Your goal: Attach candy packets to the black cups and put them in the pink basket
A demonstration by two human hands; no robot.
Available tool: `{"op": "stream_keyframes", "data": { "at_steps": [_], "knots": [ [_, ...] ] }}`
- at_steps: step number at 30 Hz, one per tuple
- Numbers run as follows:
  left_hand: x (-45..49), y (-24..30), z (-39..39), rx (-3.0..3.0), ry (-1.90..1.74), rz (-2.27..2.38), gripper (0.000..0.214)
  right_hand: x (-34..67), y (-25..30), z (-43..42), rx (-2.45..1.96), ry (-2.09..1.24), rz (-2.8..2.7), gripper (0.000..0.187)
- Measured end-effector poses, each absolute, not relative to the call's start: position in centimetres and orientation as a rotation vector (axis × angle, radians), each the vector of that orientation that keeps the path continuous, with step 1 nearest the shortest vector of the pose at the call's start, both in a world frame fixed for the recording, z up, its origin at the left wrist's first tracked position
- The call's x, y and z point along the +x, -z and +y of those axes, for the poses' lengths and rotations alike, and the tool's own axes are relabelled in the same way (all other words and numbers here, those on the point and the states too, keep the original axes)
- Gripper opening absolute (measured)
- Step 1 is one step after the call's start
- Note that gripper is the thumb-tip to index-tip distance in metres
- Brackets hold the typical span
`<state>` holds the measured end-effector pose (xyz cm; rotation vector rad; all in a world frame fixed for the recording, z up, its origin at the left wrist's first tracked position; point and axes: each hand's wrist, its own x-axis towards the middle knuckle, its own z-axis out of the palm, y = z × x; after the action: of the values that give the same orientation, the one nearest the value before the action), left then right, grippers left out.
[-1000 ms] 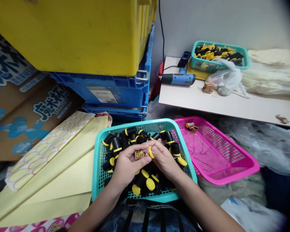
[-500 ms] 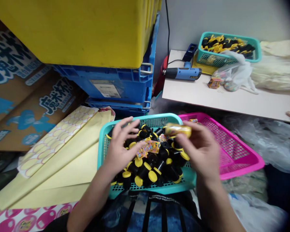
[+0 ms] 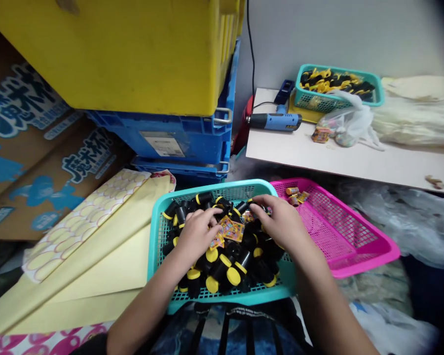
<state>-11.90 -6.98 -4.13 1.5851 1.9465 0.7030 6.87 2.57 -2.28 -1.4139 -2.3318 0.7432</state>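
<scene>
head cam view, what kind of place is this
Probably a small packing workroom: a teal basket heaped with black yellow-capped tubes, beside stacked blue crates and printed cardboard cartons.

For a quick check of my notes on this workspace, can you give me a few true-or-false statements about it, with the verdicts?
1. The left hand and right hand are both over the black containers in the teal basket. True.
2. The pink basket is stacked on top of the teal basket. False: it lies beside it, to the right.
3. Small printed cards lie among the containers, between the hands. True.
4. The blue power tool is lying on the floor. False: it lies on the white board.
</scene>
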Motion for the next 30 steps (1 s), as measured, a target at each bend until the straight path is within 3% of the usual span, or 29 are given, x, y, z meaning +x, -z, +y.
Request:
{"op": "stream_keyframes", "data": {
  "at_steps": [3, 7, 11, 15, 18, 20, 24, 27, 30],
  "knots": [
    [-12.6, 3.4, -7.7, 1.32, -0.875, 1.837, 0.036, 6.1, 3.2, 4.3, -1.291, -0.586, -2.547, 0.021],
    [-12.9, 2.3, -8.2, 1.097, -1.012, 1.658, 0.046, 3.9, 5.3, 5.8, -0.892, -0.293, -3.083, 0.033],
    [-12.8, 1.7, -8.4, 0.979, -1.061, 1.58, 0.056, 2.8, 5.3, 6.3, -0.829, -0.251, -3.132, 0.033],
    [-13.1, 1.4, -8.8, 0.981, -1.042, 1.578, 0.062, 4.3, 2.2, 5.6, -0.962, -0.778, -2.579, 0.046],
    [-13.1, 1.2, -9.0, 1.028, -1.041, 1.584, 0.063, 5.2, 0.3, 3.8, -0.886, -1.386, -2.148, 0.037],
    [-13.0, 0.9, -9.0, 1.072, -1.034, 1.598, 0.062, 5.2, 0.1, 2.5, -0.856, -1.581, -2.041, 0.031],
    [-12.4, 0.7, -9.0, 1.105, -1.058, 1.568, 0.062, 4.3, 1.4, 0.7, -0.856, -1.601, -2.134, 0.027],
    [-11.8, 1.1, -8.9, 1.014, -1.13, 1.477, 0.06, 3.7, 2.2, 0.4, -0.92, -1.567, -2.047, 0.035],
    [-11.3, 1.9, -8.7, 0.887, -1.231, 1.482, 0.041, 3.8, 2.5, 0.4, -0.924, -1.664, -1.976, 0.036]
  ]
}}
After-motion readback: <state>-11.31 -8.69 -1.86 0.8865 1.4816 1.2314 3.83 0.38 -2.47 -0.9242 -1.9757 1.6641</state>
